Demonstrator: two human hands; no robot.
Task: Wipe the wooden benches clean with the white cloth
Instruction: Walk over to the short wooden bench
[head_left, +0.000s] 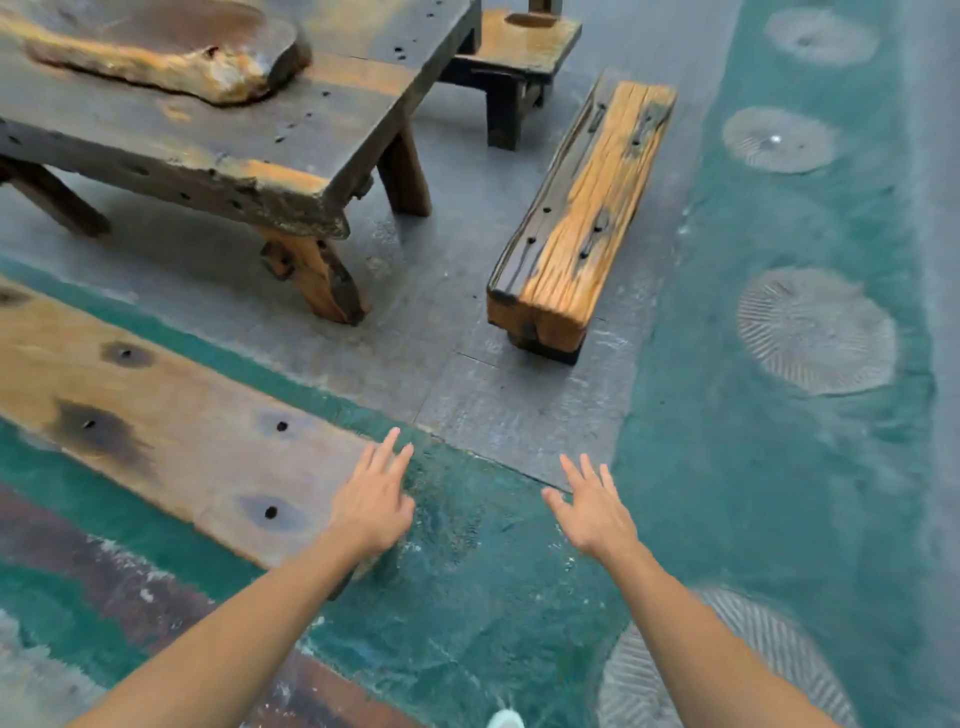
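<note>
A long wooden bench (171, 415) with dark knot stains runs from the left edge toward the middle bottom. My left hand (375, 501) hovers over its right end, fingers spread, holding nothing. My right hand (592, 506) is stretched out over the green floor to the right of that bench, also open and empty. A short thick bench (576, 223) of orange wood lies ahead at centre right. A small bench (524, 47) stands at the top. No white cloth shows in either hand.
A big dark wooden table (291, 135) fills the upper left, with a rough wood slab (156, 52) on top. The floor is grey slabs and green paint, with round ribbed discs (815, 332) along the right. A pale shoe tip (505, 719) shows at the bottom edge.
</note>
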